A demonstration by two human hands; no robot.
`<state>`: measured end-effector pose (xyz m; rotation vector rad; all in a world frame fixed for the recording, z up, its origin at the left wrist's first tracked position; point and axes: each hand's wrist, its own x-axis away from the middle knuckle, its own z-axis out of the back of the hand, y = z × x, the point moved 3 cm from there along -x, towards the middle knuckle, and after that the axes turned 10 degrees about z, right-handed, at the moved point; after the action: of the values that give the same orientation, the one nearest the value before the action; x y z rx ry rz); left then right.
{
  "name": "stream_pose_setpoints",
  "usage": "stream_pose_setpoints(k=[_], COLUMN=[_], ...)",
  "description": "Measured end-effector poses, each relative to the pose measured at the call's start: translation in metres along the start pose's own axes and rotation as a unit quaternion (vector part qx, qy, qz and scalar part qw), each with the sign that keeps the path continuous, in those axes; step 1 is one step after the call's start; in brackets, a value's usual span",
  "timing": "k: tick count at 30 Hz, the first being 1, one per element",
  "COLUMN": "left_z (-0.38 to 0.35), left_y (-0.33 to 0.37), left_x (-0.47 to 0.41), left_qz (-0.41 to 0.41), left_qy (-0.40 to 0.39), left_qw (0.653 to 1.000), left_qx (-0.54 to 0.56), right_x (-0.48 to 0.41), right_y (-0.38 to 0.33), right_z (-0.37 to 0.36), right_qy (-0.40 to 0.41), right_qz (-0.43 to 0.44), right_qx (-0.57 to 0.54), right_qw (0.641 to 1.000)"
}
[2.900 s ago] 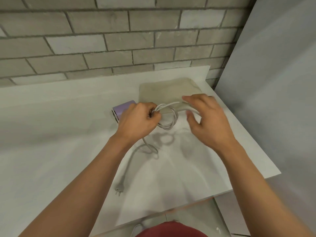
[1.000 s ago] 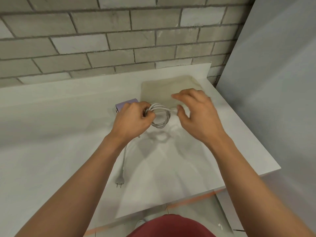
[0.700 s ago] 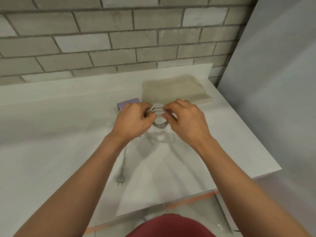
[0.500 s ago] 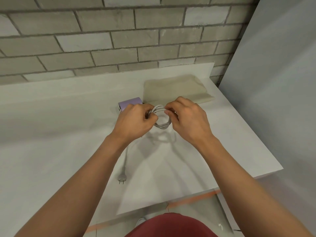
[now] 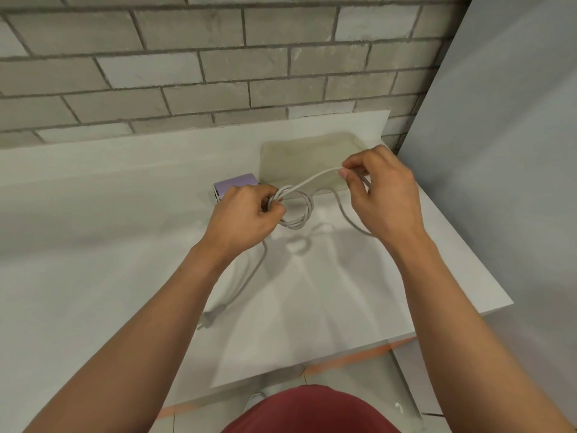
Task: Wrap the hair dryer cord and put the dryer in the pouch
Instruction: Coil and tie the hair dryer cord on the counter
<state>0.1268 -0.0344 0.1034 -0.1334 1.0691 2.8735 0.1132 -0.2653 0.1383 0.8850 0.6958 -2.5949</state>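
Cord looks limp, springy: left hand clenches the coils, right hand pinches the free run; best gripped near the bundle.

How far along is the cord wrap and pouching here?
Done: a few loops of cord are coiled, gripped by the left hand at the dryer. In hand: the right hand pinches a stretch for another loop. Left: the plug end lies loose on the counter; the pouch lies flat, without the dryer.
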Motion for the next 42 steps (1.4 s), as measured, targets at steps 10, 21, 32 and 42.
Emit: stream_pose_setpoints(k=[10,21,32,42], left_z=[0.0,-0.003,-0.005,0.009], left_y=[0.002,0.002,0.001,-0.003], left_x=[-0.006,-0.004,-0.005,-0.004], left_qz=[0.004,0.009,-0.002,0.016], left_qy=[0.001,-0.006,-0.016,-0.008], left_qw=[1.0,0.999,1.0,0.999], left_qx=[-0.022,-0.033,-0.018,0.048], right_x=[0.013,0.015,0.013,-0.004], right_y=[-0.02,-0.028,-0.025,0.004], right_z=[-0.025,-0.043,-0.034,0.005], right_qy=[-0.122,-0.092,-0.065,0.009], right_qz=[0.067,0.105,0.149,0.066], right_qx=[0.039,0.067,0.084,0.07], right_qw=[0.99,0.988,0.983,0.995])
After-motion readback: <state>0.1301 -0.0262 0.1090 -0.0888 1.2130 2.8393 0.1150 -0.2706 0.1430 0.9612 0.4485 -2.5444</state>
